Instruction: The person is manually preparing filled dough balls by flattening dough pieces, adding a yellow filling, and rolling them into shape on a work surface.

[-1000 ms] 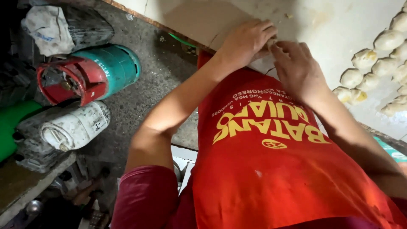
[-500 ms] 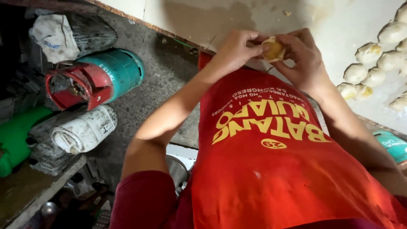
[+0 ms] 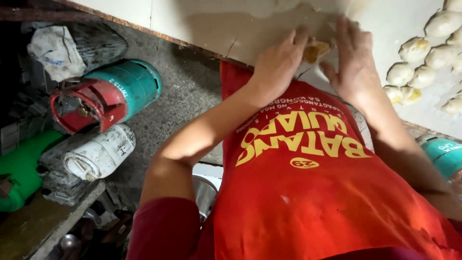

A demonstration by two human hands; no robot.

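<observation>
Both hands meet over the pale floured worktop (image 3: 216, 24). Between them sits a small yellowish dough piece (image 3: 315, 49). My left hand (image 3: 279, 60) cups it from the left, fingers curled against it. My right hand (image 3: 353, 58) presses on its right side with fingers spread flat. A red apron with yellow print (image 3: 308, 183) covers my front and hides the table's near edge.
Several shaped dough balls with yellow filling (image 3: 423, 58) lie on the worktop at the right. On the concrete floor at the left lie a teal gas cylinder with a red collar (image 3: 110, 94), a white cylinder (image 3: 94, 154), a green object (image 3: 21, 168) and a rag (image 3: 55, 53).
The hands first worked at the table edge, then lifted the dough piece between them; now they have lowered it onto the worktop, and the right hand has flattened out.
</observation>
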